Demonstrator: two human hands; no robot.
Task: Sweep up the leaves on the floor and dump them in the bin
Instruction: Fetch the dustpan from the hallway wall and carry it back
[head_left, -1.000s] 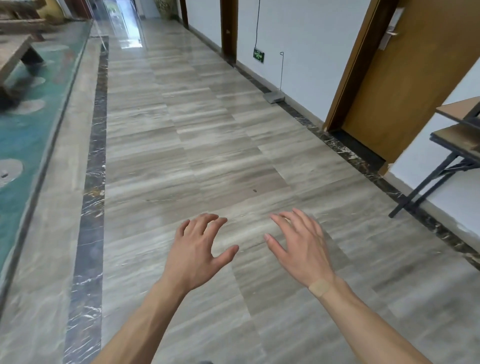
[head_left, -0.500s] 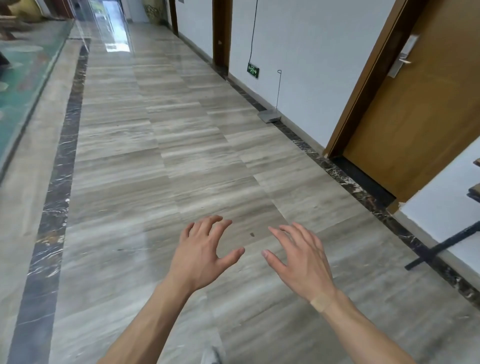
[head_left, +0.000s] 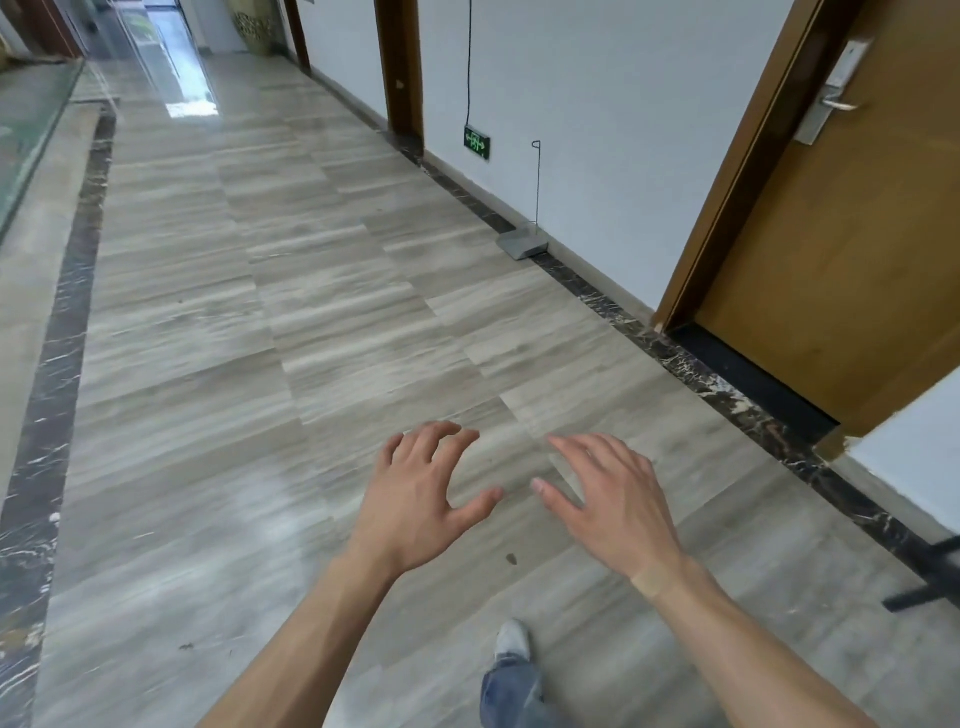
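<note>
so, taking the wooden door (head_left: 810, 249) as landmark and going from left: a tiny dark fleck (head_left: 185, 647) lies on the floor (head_left: 208, 364) far to the left of the door, the left hand (head_left: 421, 499) hangs empty with fingers spread and curled, a small brown leaf scrap (head_left: 511, 559) lies below and between the hands, and the right hand (head_left: 618, 499) is also spread wide, holding nothing. no broom or bin is visible. such scraps look dry, very light and brittle, so i judge sweeping suits them better than pinching.

Wooden door (head_left: 831, 260) (metal handle (head_left: 834, 104)), green exit sign (head_left: 477, 142) low on wall (head_left: 597, 104).
</note>
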